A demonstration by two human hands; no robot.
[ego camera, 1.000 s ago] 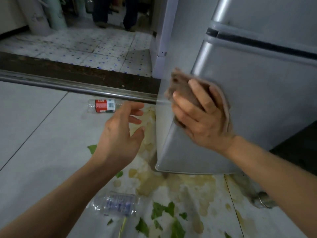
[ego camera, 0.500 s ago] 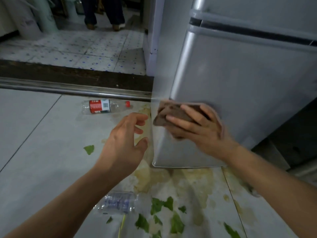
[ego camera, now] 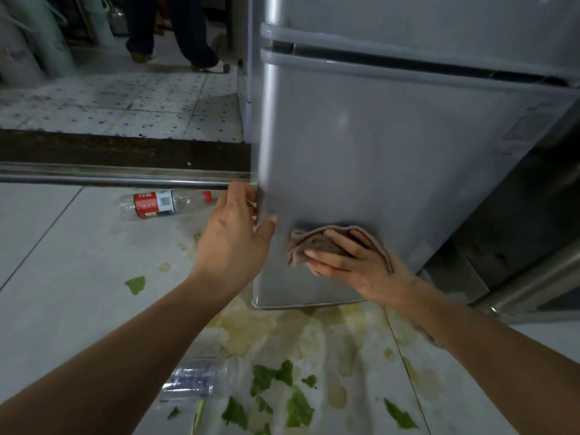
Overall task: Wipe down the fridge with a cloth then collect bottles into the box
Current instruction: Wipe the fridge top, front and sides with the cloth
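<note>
A silver fridge (ego camera: 392, 146) fills the right half of the view. My right hand (ego camera: 354, 265) presses a crumpled brown cloth (ego camera: 317, 243) flat against the lower door, near the bottom edge. My left hand (ego camera: 233, 237) rests on the fridge's left corner, thumb on the front face and fingers round the side. A clear bottle with a red label and red cap (ego camera: 163, 204) lies on the floor left of the fridge. A second clear bottle with a blue label (ego camera: 194, 378) lies near my left forearm. No box is in view.
Yellowish spill stains (ego camera: 282, 334) and torn green leaves (ego camera: 282, 390) cover the floor below the fridge. A metal door track (ego camera: 110, 178) and dark threshold cross the floor at left. A person's legs (ego camera: 175, 29) stand beyond it. A dark cabinet (ego camera: 518, 246) stands at right.
My right hand has slid the cloth down the door and rightward from the left corner. My left hand has moved from mid-air onto the fridge's left edge.
</note>
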